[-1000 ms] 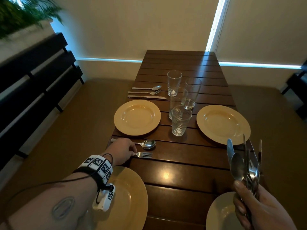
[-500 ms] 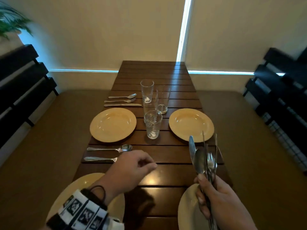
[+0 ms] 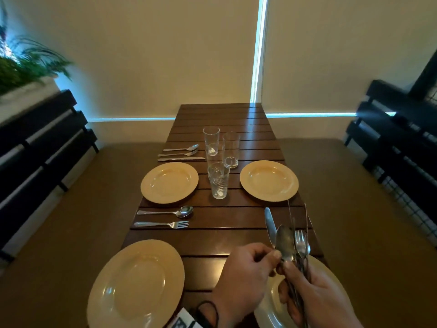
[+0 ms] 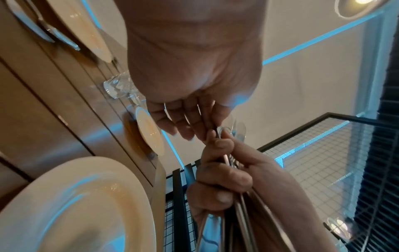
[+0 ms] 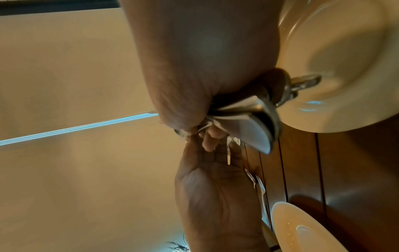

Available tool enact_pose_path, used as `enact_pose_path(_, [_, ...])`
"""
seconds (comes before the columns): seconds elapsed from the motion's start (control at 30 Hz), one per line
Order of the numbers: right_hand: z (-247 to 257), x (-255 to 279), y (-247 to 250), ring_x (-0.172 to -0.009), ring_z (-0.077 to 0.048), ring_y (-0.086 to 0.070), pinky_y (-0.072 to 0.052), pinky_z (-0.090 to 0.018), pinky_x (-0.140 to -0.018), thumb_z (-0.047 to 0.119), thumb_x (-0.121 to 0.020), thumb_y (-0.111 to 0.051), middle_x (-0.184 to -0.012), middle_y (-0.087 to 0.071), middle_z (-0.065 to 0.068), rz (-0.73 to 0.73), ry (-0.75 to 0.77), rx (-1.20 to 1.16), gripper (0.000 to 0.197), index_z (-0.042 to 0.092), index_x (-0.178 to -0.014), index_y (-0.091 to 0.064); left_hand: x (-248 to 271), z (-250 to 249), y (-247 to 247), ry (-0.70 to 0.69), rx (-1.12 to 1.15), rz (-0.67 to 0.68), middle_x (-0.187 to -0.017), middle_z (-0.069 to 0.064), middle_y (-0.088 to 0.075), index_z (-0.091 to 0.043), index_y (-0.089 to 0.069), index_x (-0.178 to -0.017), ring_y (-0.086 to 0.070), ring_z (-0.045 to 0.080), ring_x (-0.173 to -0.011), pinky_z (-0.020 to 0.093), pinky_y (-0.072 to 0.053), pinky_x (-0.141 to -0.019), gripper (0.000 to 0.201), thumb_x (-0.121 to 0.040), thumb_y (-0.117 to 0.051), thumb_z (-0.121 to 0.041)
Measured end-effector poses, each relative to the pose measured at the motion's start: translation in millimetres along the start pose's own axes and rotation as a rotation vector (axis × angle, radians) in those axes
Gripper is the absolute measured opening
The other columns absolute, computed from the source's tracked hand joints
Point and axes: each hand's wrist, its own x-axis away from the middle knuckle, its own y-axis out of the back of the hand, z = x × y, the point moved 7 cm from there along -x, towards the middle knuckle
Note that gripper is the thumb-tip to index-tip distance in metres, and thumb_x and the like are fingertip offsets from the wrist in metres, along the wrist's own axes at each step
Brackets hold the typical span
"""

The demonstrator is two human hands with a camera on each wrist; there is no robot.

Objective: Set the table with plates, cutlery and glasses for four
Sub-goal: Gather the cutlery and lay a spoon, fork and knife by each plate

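My right hand [image 3: 292,272] grips a bundle of cutlery [image 3: 286,240] upright over the near right plate [image 3: 266,306], which the hands partly hide. My left hand [image 3: 274,256] has come against the bundle. Its thumb and fingertips [image 4: 200,133] pinch one piece where it leaves the right fist; I cannot tell which piece. Three more cream plates lie near left [image 3: 136,284], far left [image 3: 169,182] and far right [image 3: 269,180]. A spoon [image 3: 165,211] and a fork [image 3: 162,224] lie between the left plates. Several glasses [image 3: 218,181] stand clustered in the middle.
A spoon, fork and knife set [image 3: 181,152] lies beyond the far left plate on the dark slatted table [image 3: 222,119]. Black benches stand at left [image 3: 40,143] and right [image 3: 397,138]. A plant [image 3: 26,65] sits at the upper left.
My left hand let go of the fork on the table and moved right to the cutlery bundle. The right hand kept its hold and came closer in.
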Motion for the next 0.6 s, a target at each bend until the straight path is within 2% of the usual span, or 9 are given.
enact_pose_path(0.1, [1, 11, -1, -0.042, -0.025, -0.053, -0.043, -0.029, -0.041, 0.032, -0.078, -0.060, -0.065, -0.067, -0.023, 0.050, 0.008, 0.004, 0.040, 0.007, -0.108, -0.065, 11, 2, 2, 0.019, 0.058, -0.051, -0.086, 0.003, -0.076, -0.021, -0.077, -0.091, -0.068, 0.008, -0.076, 0.038, -0.058, -0.084, 0.021, -0.102, -0.062, -0.030])
enact_pose_path(0.23, [2, 24, -3, -0.046, -0.023, -0.060, -0.048, -0.026, -0.045, 0.062, -0.060, -0.075, -0.068, -0.072, -0.022, 0.092, 0.033, 0.089, 0.079, -0.004, -0.102, -0.065, 20, 3, 24, 0.018, 0.234, -0.254, -0.079, 0.000, -0.075, -0.018, -0.074, -0.096, -0.070, 0.013, -0.074, 0.037, -0.059, -0.079, 0.022, -0.104, -0.057, -0.028])
enact_pose_path(0.27, [1, 27, -3, -0.045, -0.023, -0.060, -0.048, -0.024, -0.044, 0.060, -0.061, -0.076, -0.067, -0.071, -0.022, 0.084, 0.042, 0.096, 0.077, -0.005, -0.101, -0.065, 23, 3, 27, 0.016, 0.283, -0.281, -0.077, 0.002, -0.074, -0.015, -0.073, -0.097, -0.069, 0.015, -0.073, 0.035, -0.059, -0.076, 0.022, -0.104, -0.056, -0.027])
enact_pose_path(0.33, [1, 34, -5, -0.040, -0.022, -0.055, -0.045, -0.023, -0.039, 0.034, -0.080, -0.067, -0.062, -0.070, -0.022, 0.061, 0.041, 0.081, 0.046, -0.005, -0.104, -0.063, 29, 2, 26, 0.034, 0.344, -0.281, -0.077, 0.005, -0.073, -0.010, -0.071, -0.100, -0.068, 0.016, -0.070, 0.033, -0.058, -0.069, 0.022, -0.105, -0.056, -0.025])
enact_pose_path(0.37, [0, 36, -5, -0.039, -0.021, -0.053, -0.044, -0.023, -0.037, 0.028, -0.082, -0.062, -0.061, -0.069, -0.021, 0.040, 0.042, 0.084, 0.038, -0.002, -0.106, -0.062, 33, 3, 21, 0.054, 0.363, -0.255, -0.080, 0.007, -0.074, -0.009, -0.071, -0.102, -0.069, 0.017, -0.070, 0.032, -0.058, -0.067, 0.021, -0.104, -0.057, -0.024])
enact_pose_path(0.43, [-1, 36, -6, -0.043, -0.021, -0.056, -0.044, -0.025, -0.041, 0.043, -0.073, -0.066, -0.063, -0.071, -0.018, 0.050, 0.049, 0.117, 0.051, 0.006, -0.109, -0.062, 39, 6, 8, 0.098, 0.343, -0.152, -0.089, 0.011, -0.077, -0.010, -0.073, -0.104, -0.072, 0.020, -0.072, 0.033, -0.060, -0.068, 0.017, -0.101, -0.063, -0.023])
enact_pose_path(0.53, [-2, 34, -6, -0.052, -0.014, -0.064, -0.046, -0.029, -0.058, 0.085, -0.039, -0.070, -0.068, -0.073, -0.014, 0.053, 0.106, 0.186, 0.094, 0.022, -0.109, -0.065, 43, 12, -4, 0.134, 0.246, -0.073, -0.094, 0.009, -0.080, -0.011, -0.075, -0.103, -0.077, 0.020, -0.079, 0.033, -0.061, -0.072, 0.012, -0.097, -0.070, -0.021])
enact_pose_path(0.57, [-2, 33, -5, -0.055, -0.013, -0.065, -0.045, -0.031, -0.062, 0.086, -0.039, -0.069, -0.069, -0.073, -0.014, 0.035, 0.123, 0.193, 0.093, 0.025, -0.109, -0.066, 43, 14, -3, 0.139, 0.253, -0.087, -0.094, 0.010, -0.080, -0.010, -0.075, -0.102, -0.078, 0.022, -0.081, 0.034, -0.061, -0.073, 0.011, -0.097, -0.071, -0.019])
enact_pose_path(0.6, [0, 34, -8, -0.058, -0.016, -0.067, -0.046, -0.035, -0.065, 0.079, -0.049, -0.070, -0.071, -0.074, -0.014, 0.039, 0.123, 0.207, 0.082, 0.025, -0.111, -0.067, 42, 15, -1, 0.142, 0.277, -0.104, -0.094, 0.010, -0.080, -0.010, -0.076, -0.103, -0.078, 0.023, -0.083, 0.034, -0.061, -0.074, 0.010, -0.097, -0.070, -0.016])
